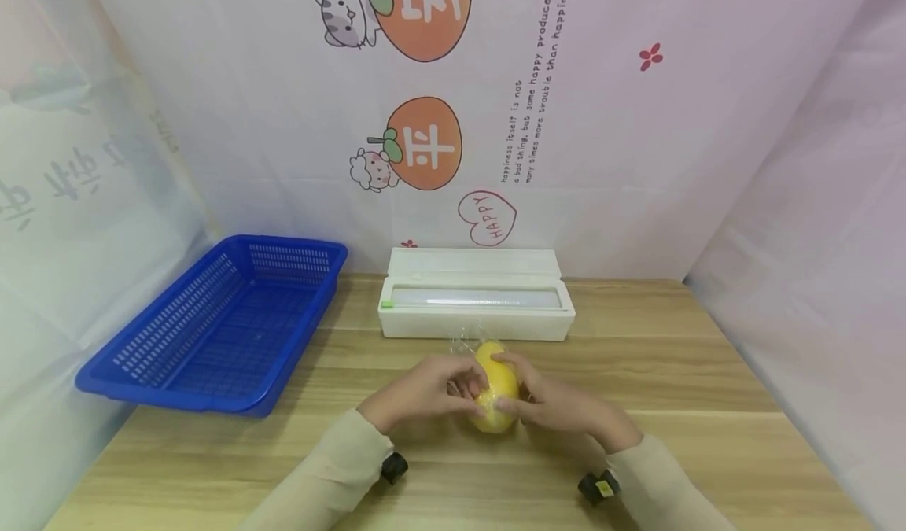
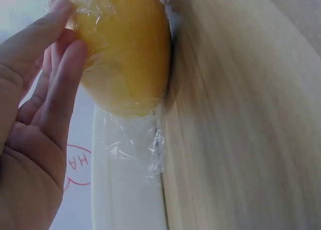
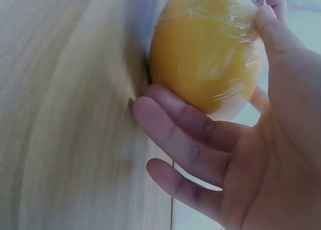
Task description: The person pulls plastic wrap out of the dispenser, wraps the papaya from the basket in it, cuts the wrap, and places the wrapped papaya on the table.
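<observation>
A smooth yellow fruit [image 1: 506, 380], oblong and wrapped in clear cling film [image 2: 131, 140], rests on the table between the two hands. Its exact kind is hard to tell. My right hand [image 1: 566, 405] holds it from the right, thumb on the near top and fingers curved along the far side. From the left, my left hand [image 1: 432, 389] has bent fingers and thumb together at the film on the fruit's upper side, pinching it. Loose crumpled film sticks out beyond the fruit in the left wrist view. In the right wrist view the wrapped fruit [image 3: 200, 59] shows shiny creases.
Behind the hands stands a white cling film box [image 1: 477, 325], lid raised, a film roll inside and a green slider at its left end. A blue plastic basket [image 1: 177, 400] sits at the left. Printed white cloth [image 1: 602, 161] hangs around the wooden table [image 1: 672, 374].
</observation>
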`<action>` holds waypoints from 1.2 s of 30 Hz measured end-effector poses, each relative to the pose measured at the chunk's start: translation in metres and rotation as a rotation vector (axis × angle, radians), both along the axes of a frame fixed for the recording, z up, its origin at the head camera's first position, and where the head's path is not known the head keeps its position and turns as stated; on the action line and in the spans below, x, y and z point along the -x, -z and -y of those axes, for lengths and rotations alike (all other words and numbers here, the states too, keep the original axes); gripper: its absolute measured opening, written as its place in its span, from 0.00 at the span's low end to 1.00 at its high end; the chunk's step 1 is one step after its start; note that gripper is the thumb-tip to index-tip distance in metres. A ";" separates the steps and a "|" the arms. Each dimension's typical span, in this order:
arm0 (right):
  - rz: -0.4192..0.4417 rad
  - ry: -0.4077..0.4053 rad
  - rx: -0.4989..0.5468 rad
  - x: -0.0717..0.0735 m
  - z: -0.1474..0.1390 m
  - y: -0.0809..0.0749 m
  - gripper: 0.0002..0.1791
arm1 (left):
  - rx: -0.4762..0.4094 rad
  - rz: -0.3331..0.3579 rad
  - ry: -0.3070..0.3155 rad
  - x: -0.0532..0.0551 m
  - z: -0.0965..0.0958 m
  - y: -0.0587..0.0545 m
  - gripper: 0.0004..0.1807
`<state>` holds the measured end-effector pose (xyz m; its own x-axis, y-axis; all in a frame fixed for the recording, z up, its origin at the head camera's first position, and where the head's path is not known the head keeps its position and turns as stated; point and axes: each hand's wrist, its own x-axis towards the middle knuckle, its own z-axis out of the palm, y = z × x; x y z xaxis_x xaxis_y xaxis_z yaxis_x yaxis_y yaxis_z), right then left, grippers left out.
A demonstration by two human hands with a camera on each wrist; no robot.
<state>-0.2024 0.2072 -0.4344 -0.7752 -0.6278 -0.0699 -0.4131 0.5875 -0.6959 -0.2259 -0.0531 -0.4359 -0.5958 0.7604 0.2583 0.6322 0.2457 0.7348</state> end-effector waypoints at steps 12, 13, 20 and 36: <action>0.064 0.029 0.008 -0.004 0.003 -0.004 0.39 | -0.008 0.069 -0.045 0.000 -0.005 -0.003 0.08; 0.072 0.025 0.014 -0.004 0.004 -0.005 0.39 | -0.006 0.067 -0.043 0.000 -0.006 -0.003 0.08; 0.114 0.016 0.036 -0.003 0.004 -0.006 0.34 | 0.018 0.045 -0.036 0.000 -0.007 -0.004 0.13; 0.105 0.088 0.061 -0.009 0.004 -0.001 0.48 | 0.074 0.185 -0.166 0.007 0.008 0.001 0.09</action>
<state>-0.1931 0.2029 -0.4335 -0.8178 -0.5634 -0.1172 -0.2853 0.5738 -0.7677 -0.2330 -0.0610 -0.4365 -0.7460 0.6610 0.0807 0.4351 0.3922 0.8104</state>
